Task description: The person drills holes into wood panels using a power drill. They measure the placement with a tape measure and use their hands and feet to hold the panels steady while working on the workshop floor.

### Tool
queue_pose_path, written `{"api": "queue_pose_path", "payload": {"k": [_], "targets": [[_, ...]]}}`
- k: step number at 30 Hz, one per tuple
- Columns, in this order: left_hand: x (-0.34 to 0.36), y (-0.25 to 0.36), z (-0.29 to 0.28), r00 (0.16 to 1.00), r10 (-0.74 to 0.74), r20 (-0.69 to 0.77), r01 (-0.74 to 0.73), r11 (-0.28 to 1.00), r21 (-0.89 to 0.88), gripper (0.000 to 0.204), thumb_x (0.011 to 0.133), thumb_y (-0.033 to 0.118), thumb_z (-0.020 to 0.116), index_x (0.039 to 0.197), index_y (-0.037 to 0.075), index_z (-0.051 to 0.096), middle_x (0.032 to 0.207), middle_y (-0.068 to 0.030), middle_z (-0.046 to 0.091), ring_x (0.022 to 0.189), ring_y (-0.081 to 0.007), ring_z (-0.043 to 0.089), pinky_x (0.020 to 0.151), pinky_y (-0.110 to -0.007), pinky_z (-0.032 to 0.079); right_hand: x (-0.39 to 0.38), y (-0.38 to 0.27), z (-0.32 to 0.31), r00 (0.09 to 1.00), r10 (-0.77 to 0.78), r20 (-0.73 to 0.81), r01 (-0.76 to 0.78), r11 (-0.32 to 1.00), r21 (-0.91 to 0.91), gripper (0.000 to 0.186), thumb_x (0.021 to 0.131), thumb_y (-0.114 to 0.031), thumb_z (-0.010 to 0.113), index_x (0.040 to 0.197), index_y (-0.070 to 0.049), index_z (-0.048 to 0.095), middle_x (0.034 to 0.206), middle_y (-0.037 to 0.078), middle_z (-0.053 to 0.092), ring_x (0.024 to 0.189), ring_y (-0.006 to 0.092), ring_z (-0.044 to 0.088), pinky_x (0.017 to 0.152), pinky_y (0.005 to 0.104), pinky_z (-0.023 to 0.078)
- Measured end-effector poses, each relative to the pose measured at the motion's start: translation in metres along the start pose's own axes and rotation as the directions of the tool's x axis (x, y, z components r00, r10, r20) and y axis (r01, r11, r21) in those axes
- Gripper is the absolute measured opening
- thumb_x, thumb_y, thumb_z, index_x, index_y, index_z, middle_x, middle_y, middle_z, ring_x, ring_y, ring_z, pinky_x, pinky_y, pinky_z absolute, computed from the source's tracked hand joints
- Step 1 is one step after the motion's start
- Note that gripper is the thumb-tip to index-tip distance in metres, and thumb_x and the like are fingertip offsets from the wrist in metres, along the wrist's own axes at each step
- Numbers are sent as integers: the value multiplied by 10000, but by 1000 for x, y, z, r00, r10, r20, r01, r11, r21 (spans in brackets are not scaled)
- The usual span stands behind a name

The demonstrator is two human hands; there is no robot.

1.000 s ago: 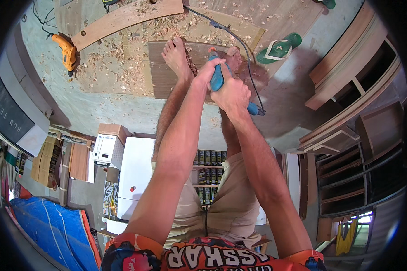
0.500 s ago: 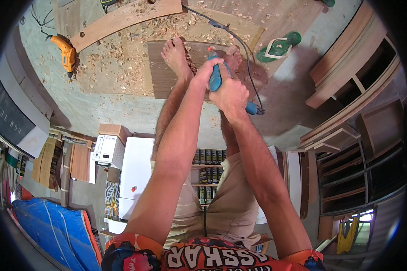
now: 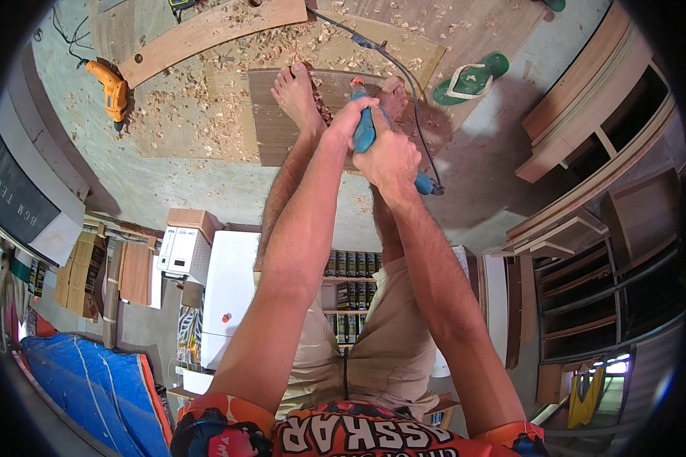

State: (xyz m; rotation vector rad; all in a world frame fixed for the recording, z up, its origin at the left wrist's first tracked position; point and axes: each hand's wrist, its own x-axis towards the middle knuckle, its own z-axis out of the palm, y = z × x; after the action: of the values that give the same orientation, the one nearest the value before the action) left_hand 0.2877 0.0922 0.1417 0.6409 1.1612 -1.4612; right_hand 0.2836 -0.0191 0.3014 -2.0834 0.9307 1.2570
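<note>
Both my hands are on a blue corded power drill (image 3: 364, 137) with an orange tip, held low between my feet. My left hand (image 3: 347, 122) is closed round its front part. Further back, my right hand (image 3: 389, 158) wraps the tool, and its blue rear end with the cord (image 3: 418, 114) sticks out beyond the wrist. The orange tip is over a brown wooden board (image 3: 273, 141) lying on the floor. Whether it touches the board, I cannot tell. My bare feet stand on that board, one on each side of the tool.
Wood shavings (image 3: 179, 114) cover the floor and a curved plank (image 3: 213, 36) with round holes. An orange drill (image 3: 113, 95) lies at the left, a green flip-flop (image 3: 474, 78) at the right. Wooden frames (image 3: 579, 122) stand along the right; a blue tarp (image 3: 84, 388) is at lower left.
Almost nothing differs. The drill and both hands stay in place, while the cord beside the right foot has shifted slightly.
</note>
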Motion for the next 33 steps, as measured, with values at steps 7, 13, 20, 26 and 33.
{"api": "queue_pose_path", "payload": {"k": [7, 13, 20, 26, 33], "targets": [[4, 2, 0, 1000, -23, 4, 23, 1000, 13, 237, 1014, 321, 725, 992, 85, 711, 882, -93, 763, 704, -248, 725, 684, -390, 619, 5, 0, -3, 998, 40, 53, -41, 999, 10, 793, 877, -409, 797, 1607, -268, 521, 1064, 270, 793, 1028, 498, 766, 896, 594, 596], [6, 3, -7, 998, 45, -32, -44, 998, 34, 229, 1016, 310, 717, 994, 82, 717, 894, -87, 764, 736, -245, 726, 700, -393, 615, 5, -6, -3, 998, 22, 57, -22, 1000, 14, 773, 872, -398, 789, 1587, -249, 536, 1043, 264, 798, 1022, 489, 771, 885, 578, 605], [7, 5, -2, 1000, -12, 24, 11, 999, 39, 227, 1020, 301, 708, 1024, 75, 710, 924, -97, 765, 752, -251, 734, 709, -397, 621, 7, -2, -3, 999, -9, 34, 11, 999, -51, 705, 853, -365, 805, 1472, -123, 571, 1003, 258, 797, 958, 477, 782, 849, 575, 618], [12, 9, -18, 1000, 12, -11, -11, 999, 51, 224, 1020, 304, 712, 1018, 80, 711, 908, -100, 760, 735, -250, 732, 702, -397, 621, 5, -13, -4, 999, -21, 26, 22, 999, -37, 684, 851, -389, 816, 1437, -117, 589, 972, 246, 796, 938, 470, 784, 829, 579, 617], [5, 7, -10, 1000, 24, 18, -24, 999, 21, 210, 1028, 309, 710, 1022, 99, 719, 893, -79, 762, 730, -232, 729, 691, -385, 612, 5, -11, -5, 999, -33, 33, 35, 997, -63, 696, 867, -422, 816, 1454, -127, 586, 995, 238, 797, 947, 461, 787, 828, 569, 618]]}}
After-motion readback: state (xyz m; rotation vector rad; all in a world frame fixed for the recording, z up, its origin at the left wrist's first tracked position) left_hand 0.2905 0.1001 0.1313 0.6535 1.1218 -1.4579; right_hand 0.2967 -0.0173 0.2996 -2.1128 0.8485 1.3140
